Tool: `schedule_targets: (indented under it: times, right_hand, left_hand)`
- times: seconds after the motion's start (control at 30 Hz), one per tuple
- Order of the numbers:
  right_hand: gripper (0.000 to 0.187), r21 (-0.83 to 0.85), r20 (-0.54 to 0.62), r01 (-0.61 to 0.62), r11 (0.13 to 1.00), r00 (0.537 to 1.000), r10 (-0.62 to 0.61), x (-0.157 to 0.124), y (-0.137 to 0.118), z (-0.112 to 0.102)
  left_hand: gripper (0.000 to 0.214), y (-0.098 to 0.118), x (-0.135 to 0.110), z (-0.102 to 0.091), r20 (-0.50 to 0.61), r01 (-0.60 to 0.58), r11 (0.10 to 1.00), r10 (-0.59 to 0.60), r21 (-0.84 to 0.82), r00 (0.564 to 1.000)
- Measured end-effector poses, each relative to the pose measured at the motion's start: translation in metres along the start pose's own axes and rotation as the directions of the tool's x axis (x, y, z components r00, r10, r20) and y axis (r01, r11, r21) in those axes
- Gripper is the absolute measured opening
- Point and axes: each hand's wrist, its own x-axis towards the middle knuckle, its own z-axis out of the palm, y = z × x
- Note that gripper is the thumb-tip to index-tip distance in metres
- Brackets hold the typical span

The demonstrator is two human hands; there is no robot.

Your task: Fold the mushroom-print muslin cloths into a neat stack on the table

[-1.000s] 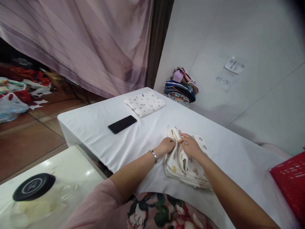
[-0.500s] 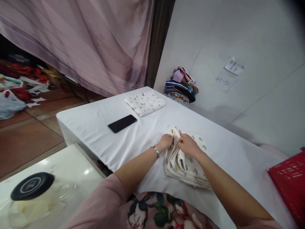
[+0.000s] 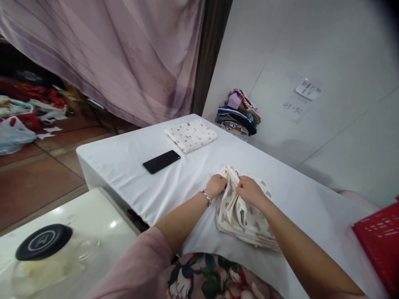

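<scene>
A stack of cream cloth (image 3: 255, 236), printed with grey and yellow shapes, lies folded in several layers near the front of the table. My left hand (image 3: 217, 185), a silver bracelet at its wrist, is closed on the left edge of the top cloth. Opposite it, my right hand (image 3: 250, 192) pinches the same printed cloth (image 3: 230, 182). Between the two hands the fabric is bunched up into loose folds. Some of my fingertips are hidden by the folds.
Farther back on the white table (image 3: 109, 162) lie a black phone (image 3: 161, 161) and a folded patterned cloth (image 3: 190, 135). Folded clothes (image 3: 238, 114) are piled by the wall. A red basket (image 3: 378, 245) stands at right, a black-lidded clear container (image 3: 43, 242) at lower left.
My right hand has shifted slightly to the right, widening the bunched cloth between my hands. My left hand keeps its hold. The view has moved a little.
</scene>
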Motion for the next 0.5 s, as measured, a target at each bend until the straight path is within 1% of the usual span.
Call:
schedule_targets:
  times: [0.17, 0.3, 0.4, 0.5]
  right_hand:
    - [0.017, -0.019, 0.001, 0.004, 1.0, 1.0, -0.004, 0.0, -0.004, 0.003]
    - [0.01, 0.023, -0.013, -0.003, 1.0, 1.0, 0.003, 0.0, -0.01, 0.005]
    - [0.008, 0.066, -0.031, 0.008, 0.998, 1.0, -0.006, -0.002, -0.011, 0.007]
    - [0.009, 0.083, -0.037, 0.008, 0.996, 0.999, -0.005, -0.004, -0.011, 0.007]
  left_hand:
    - [0.013, 0.006, -0.001, 0.002, -0.025, -0.031, 0.999, 0.03, -0.025, 0.999]
    - [0.012, 0.011, -0.003, 0.004, -0.017, -0.015, 0.996, 0.014, -0.084, 1.0]
    - [0.014, 0.012, -0.007, 0.005, 0.012, 0.006, 0.99, -0.004, -0.142, 1.0]
    - [0.022, 0.014, -0.009, 0.004, 0.064, 0.03, 0.982, -0.019, -0.187, 0.998]
